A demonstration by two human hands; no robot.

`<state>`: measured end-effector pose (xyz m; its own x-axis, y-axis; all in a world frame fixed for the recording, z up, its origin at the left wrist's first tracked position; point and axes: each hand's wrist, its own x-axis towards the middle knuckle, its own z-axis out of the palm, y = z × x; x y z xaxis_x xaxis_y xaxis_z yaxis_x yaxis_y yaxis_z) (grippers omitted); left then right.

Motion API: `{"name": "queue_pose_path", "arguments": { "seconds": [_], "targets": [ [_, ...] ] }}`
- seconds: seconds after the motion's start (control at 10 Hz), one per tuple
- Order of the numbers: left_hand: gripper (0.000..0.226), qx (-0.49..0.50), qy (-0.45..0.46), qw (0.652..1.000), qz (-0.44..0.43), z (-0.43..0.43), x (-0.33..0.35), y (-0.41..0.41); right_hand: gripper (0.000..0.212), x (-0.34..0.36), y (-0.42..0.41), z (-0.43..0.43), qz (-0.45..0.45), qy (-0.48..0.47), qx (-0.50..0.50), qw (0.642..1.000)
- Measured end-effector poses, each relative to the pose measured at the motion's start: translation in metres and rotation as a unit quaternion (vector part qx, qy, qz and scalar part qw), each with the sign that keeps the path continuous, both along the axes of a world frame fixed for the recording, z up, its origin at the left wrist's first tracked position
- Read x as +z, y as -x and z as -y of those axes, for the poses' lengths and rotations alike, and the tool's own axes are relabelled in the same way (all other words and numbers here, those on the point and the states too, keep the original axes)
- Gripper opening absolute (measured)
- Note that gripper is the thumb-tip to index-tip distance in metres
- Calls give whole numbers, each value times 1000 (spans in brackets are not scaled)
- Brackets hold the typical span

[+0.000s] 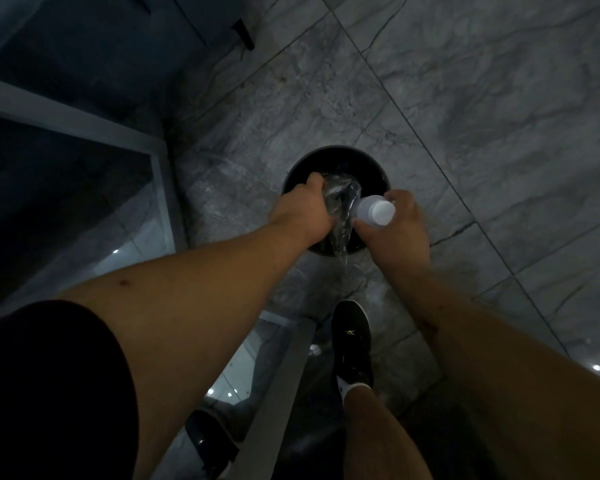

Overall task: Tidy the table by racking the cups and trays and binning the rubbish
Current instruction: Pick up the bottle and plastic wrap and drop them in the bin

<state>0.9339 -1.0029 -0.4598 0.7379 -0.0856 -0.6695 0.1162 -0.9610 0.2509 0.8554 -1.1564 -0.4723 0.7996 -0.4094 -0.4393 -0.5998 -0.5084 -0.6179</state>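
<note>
I am looking straight down at a round black bin (336, 161) standing on a grey marbled tile floor (482, 98). Both hands are hanging over the bin's open mouth. The left hand (303, 211) is curling its grip around a crumpled clear plastic wrapper (342, 209), fingers closed on its upper part; the wrapper's lower end is trailing past the bin's near rim. The right hand (395, 226) is holding a small white bottle (376, 209), grip wrapped around its body, the capped end pointing toward the wrapper and lying just beside it. Both items are sitting above the bin opening, neither yet inside.

On edges: the far rim of the bin is showing clear, while the near rim is mostly covered by the hands. A pale metal frame with glass panels (84, 126) is running along the left, its corner post standing near the bin's left side. A second pale frame rail (281, 375) is crossing below, between the arms. A black shoe (351, 344) is planted just short of the bin. The floor is lying open to the right and beyond the bin. Lighting is dim, so the bin's contents cannot be told.
</note>
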Motion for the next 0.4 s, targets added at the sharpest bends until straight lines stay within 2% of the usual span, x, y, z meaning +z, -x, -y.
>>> {"name": "queue_pose_path", "arguments": {
  "seconds": [0.1,0.2,0.3,0.4],
  "targets": [
    [87,-2,-24,999,-30,-6,-2,5,68,-7,2,-1,-11,9,28,1000],
    [100,-3,-18,999,-37,-13,3,10,70,-9,5,0,-22,14,57,998],
    [93,-16,-28,997,-67,-22,17,21,66,10,10,1,-45,33,89,994],
    [71,-62,-60,988,-126,-29,32,28,61,29,18,0,-58,38,110,992]
  ]
}}
